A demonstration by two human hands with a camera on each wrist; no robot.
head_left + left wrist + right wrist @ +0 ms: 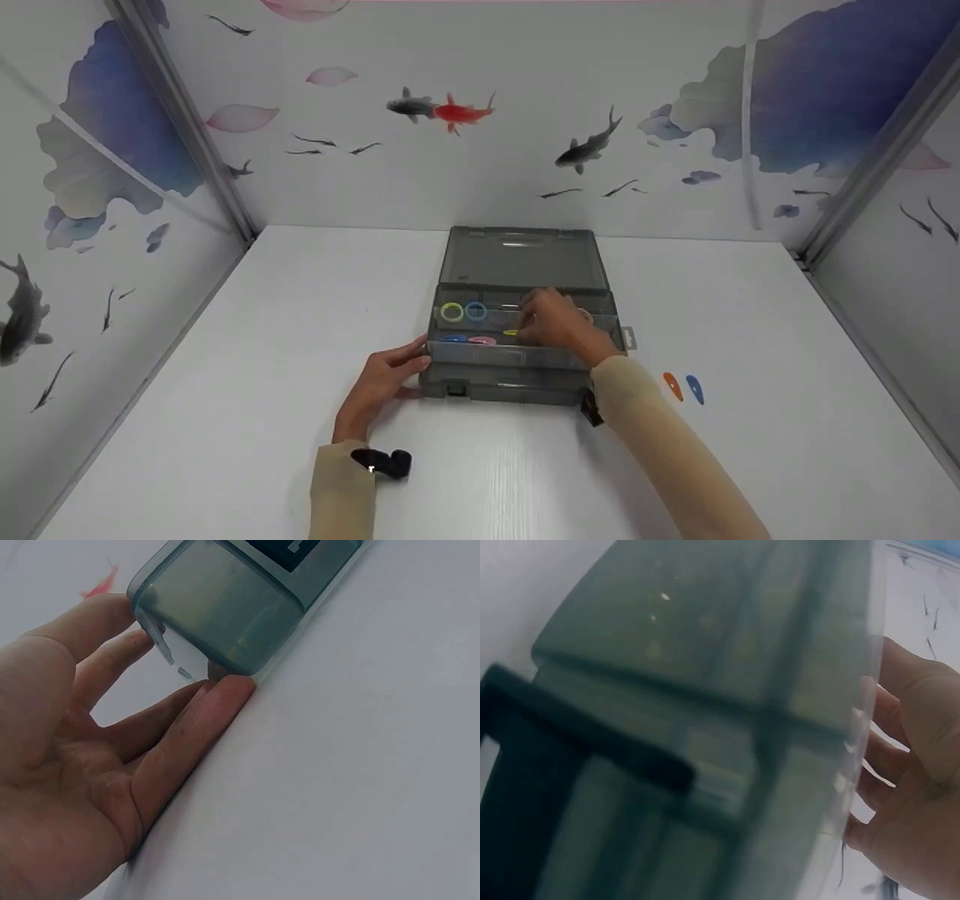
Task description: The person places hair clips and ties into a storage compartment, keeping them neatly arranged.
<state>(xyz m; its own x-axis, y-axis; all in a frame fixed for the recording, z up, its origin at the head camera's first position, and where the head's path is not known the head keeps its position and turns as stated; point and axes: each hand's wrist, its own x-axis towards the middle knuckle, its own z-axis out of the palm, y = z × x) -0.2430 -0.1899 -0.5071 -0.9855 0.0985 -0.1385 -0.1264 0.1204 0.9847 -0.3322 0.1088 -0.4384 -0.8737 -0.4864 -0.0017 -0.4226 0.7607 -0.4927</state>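
A grey translucent compartment box (pixel 510 379) stands on the table with its lid (pixel 523 259) folded back. At the front left corner, my left hand (pixel 380 381) grips the box between thumb and fingers. Inside the box, my right hand (pixel 556 321) pinches a yellow hair clip (pixel 511 332); its fingertips are partly hidden. Left of that clip lie a pink hair clip (pixel 482 340) and a blue hair clip (pixel 454 339). In the row behind are a yellow ring-shaped hair tie (pixel 451 313), a blue one (pixel 475 311) and a pale one, mostly hidden by the hand.
To the right of the box, an orange hair clip (pixel 673 386) and another blue hair clip (pixel 695 389) lie on the white table (pixel 247 375). A grey hang tab (pixel 629 338) sticks out from the box's right side. Printed panels enclose the table's back and sides.
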